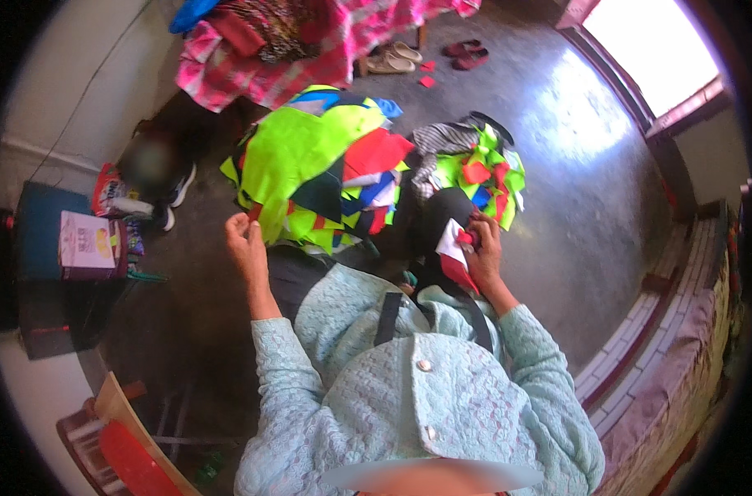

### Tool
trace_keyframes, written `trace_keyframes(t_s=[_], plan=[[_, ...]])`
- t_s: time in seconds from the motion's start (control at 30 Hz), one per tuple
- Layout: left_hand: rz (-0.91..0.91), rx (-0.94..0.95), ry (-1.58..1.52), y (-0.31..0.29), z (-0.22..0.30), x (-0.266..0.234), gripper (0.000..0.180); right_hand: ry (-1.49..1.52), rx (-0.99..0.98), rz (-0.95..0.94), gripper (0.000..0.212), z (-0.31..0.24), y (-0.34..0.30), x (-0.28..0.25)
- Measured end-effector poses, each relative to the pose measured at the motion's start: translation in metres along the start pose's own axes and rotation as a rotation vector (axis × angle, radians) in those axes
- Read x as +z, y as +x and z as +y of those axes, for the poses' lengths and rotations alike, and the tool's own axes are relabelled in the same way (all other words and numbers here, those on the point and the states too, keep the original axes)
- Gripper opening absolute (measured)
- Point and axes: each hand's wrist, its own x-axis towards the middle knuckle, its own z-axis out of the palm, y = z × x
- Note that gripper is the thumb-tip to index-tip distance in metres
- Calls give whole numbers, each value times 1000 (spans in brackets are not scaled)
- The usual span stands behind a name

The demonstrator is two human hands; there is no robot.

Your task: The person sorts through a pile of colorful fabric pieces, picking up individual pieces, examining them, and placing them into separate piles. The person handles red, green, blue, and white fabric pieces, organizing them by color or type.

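A large heap of cloth scraps [310, 157], mostly neon yellow-green with red, black, white and blue pieces, lies in front of me. At its near left edge is my left hand [248, 241], with fingers bent together close to a small red scrap. Whatever may be between those fingertips is hidden. My right hand [485, 252] is closed over my right knee, gripping a red and white cloth piece [454, 258]. Something small and red shows at its fingers, too unclear to name. Just beyond that hand sits a smaller heap of scraps [475, 175] by a checked cloth.
A bed or table with a pink checked cover [351, 33] stands at the far side. Shoes [467, 54] and red scraps rest on the floor. At left are a dark box [54, 223] and packets; a red chair [136, 459] is near left, a doorway [653, 50] far right.
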Motion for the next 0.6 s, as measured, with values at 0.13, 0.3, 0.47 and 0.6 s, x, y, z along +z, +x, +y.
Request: trace_keyframes(t_s=[0.13,0.3,0.47,0.6], plan=[[-116,42,-162,-22,67,34,16,13,11,1,35,-5,2,-5],[-643,29,-338,-90,107,109,17,58,53,-17,31,-7,2,-6],[-840,503,-194,-152,129,152,43,51,65,-8,29,-6,2,-5],[-890,499,-88,-165,125,164,44,67,73,-11,31,-4,3,-6]])
